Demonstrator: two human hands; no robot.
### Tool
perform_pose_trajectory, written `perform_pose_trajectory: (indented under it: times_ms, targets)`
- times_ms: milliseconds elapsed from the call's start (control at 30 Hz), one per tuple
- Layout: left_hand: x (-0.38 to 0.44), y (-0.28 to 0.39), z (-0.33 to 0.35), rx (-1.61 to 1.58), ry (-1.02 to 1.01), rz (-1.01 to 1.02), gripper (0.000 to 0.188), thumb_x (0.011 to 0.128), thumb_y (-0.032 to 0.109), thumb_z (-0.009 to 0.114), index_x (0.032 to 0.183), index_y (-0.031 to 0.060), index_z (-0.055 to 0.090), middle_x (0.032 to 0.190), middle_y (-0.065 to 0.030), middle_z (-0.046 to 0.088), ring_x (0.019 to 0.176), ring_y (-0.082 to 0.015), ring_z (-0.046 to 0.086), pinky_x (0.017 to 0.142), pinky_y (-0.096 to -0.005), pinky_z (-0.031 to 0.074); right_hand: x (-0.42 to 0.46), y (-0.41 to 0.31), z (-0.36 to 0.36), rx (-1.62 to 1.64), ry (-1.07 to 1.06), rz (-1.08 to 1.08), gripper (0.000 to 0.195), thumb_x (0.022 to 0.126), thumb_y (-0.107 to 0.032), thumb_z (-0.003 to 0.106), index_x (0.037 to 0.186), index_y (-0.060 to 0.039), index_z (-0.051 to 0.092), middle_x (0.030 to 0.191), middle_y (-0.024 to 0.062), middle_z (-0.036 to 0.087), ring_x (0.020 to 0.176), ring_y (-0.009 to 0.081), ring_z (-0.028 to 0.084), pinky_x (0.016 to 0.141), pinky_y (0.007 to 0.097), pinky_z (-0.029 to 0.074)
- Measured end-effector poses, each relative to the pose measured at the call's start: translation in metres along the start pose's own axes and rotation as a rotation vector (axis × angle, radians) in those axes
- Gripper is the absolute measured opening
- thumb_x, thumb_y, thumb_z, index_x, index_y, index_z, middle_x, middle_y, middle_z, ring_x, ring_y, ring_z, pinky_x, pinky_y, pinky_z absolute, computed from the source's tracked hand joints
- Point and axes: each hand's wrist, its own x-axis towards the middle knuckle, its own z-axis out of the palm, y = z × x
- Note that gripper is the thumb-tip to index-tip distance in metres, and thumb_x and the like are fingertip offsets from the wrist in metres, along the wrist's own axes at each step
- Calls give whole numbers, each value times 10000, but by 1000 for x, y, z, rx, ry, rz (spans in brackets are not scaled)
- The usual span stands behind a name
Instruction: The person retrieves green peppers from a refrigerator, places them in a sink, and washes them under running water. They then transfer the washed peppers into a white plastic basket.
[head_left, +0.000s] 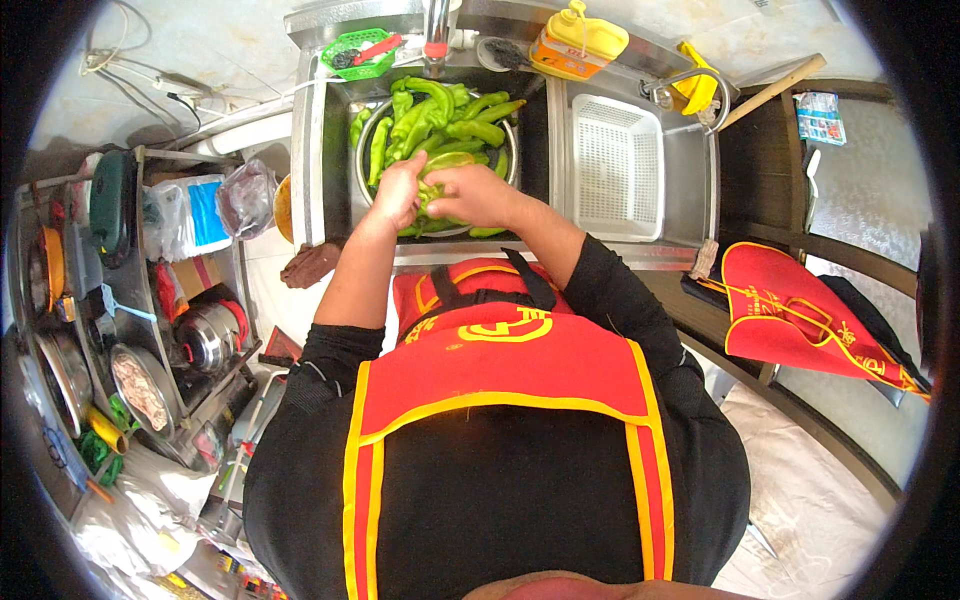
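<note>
Long green peppers (431, 112) are heaped in a round metal bowl (512, 142), which stands in the left basin of a steel sink (536, 161). Over the bowl's near side, my left hand (400, 191) grips a green pepper (450, 160) with the thumb up. My right hand (476, 196) meets it from the right, fingers curled in against the same pepper. The fingers hide part of what lies between the hands. A few peppers lie outside the bowl, at its left and along its near edge.
A white plastic basket (619, 169) sits in the right basin. Behind the sink are a faucet (436, 45), a green basket (360, 54) with a red-handled tool and a yellow jug (577, 41). Shelves with a pot (206, 337) stand left; a red apron (787, 307) hangs right.
</note>
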Motion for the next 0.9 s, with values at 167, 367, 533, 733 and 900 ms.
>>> perform_pose_trajectory:
  times_ms: [167, 367, 533, 733, 900]
  targets:
    - [28, -22, -24, -90, -50, -30, 405, 1018, 435, 625, 1099, 39, 638, 685, 3, 510, 493, -120, 400, 426, -289, 278, 4, 6, 17, 306, 68, 119, 343, 877, -241, 747, 1155, -43, 708, 822, 181, 717, 710, 302, 701, 676, 394, 546]
    - [-14, 17, 2, 75, -1, 11, 479, 1032, 458, 602, 1193, 9, 642, 702, 10, 537, 520, -104, 411, 456, -281, 305, 1, 7, 23, 303, 260, 157, 283, 928, -216, 665, 1124, -15, 704, 915, 244, 719, 819, 367, 713, 771, 426, 571]
    - [-24, 21, 3, 180, -83, 45, 503, 1029, 478, 612, 1228, 17, 648, 893, -16, 645, 681, -107, 553, 551, -264, 395, 12, 15, 27, -164, 355, -137, 209, 937, -182, 616, 994, 5, 689, 955, 265, 692, 905, 456, 661, 843, 529, 534]
    - [-28, -10, 15, 139, -83, 225, 651, 1065, 451, 533, 1469, -59, 514, 1425, -160, 591, 1299, -215, 521, 1081, -347, 400, 11, 23, 30, -210, 426, -81, 182, 903, -156, 613, 908, 14, 677, 866, 258, 683, 855, 463, 654, 801, 523, 536]
    - [-14, -32, 14, -367, -129, 155, 436, 1094, 358, 457, 1282, -6, 607, 1161, -111, 691, 963, -217, 667, 812, -385, 530, 4, 5, 26, 338, 449, 200, 205, 963, -152, 608, 965, 26, 709, 725, 164, 692, 646, 281, 702, 599, 390, 562]
